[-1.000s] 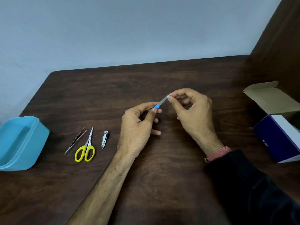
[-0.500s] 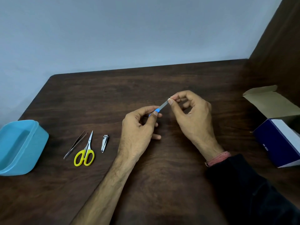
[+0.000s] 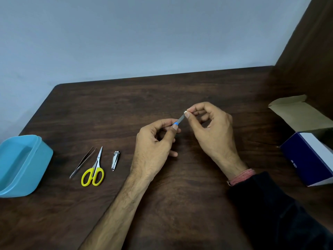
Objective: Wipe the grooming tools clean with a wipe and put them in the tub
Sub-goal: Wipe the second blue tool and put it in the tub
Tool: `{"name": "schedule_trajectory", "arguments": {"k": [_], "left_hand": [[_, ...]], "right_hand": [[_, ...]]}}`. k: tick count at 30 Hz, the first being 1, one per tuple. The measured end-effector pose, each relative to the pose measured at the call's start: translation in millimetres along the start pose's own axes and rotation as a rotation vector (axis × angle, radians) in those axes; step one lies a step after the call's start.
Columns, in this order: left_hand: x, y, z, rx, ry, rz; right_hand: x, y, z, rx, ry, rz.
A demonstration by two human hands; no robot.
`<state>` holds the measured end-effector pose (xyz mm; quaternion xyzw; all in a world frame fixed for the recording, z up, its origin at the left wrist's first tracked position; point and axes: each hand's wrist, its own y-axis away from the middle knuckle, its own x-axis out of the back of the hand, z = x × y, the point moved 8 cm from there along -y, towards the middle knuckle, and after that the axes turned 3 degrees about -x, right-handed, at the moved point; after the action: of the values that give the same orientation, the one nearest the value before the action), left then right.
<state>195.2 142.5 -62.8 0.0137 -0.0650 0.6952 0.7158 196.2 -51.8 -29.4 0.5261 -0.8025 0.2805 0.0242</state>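
Here's the nail file, a slim grey strip with a blue handle end, held up above the dark wooden surface between both hands. The left hand pinches the blue end between thumb and forefinger, the other fingers loosely curled beneath. The right hand pinches the far tip, and a tiny white scrap, the wipe, peeks out at that pinch, pressed against the file; whether it wraps right around the tip is too small to tell. The right wrist shows a reddish thread band and a dark sleeve.

Left of the file, lying flat on the surface in a neat row: a small nail clipper nearest the left hand, then yellow-handled scissors, blades pointing away, then tweezers just beside the scissors. Further left of the file, past the tweezers, sits the blue tub, open, with no tools visible inside it. Well to the right of the file stands a navy-and-white box with its cardboard flap open.
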Motion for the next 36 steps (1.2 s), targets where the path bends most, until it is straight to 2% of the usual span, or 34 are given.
{"name": "schedule_trajectory", "arguments": {"k": [17,21,36], "left_hand": [[-2.0,0.4,1.7,-0.031,-0.027,-0.041],[-1.1,-0.1,1.1,-0.027,-0.013,-0.025],[-2.3,0.0,0.9,-0.014,0.032,-0.051]], "right_hand": [[-0.3,-0.5,0.9,0.003,-0.001,-0.003],[-5.7,1.7,-3.6,0.029,-0.005,-0.058],[-6.8,1.9,-1.0,0.033,0.017,-0.076]]}}
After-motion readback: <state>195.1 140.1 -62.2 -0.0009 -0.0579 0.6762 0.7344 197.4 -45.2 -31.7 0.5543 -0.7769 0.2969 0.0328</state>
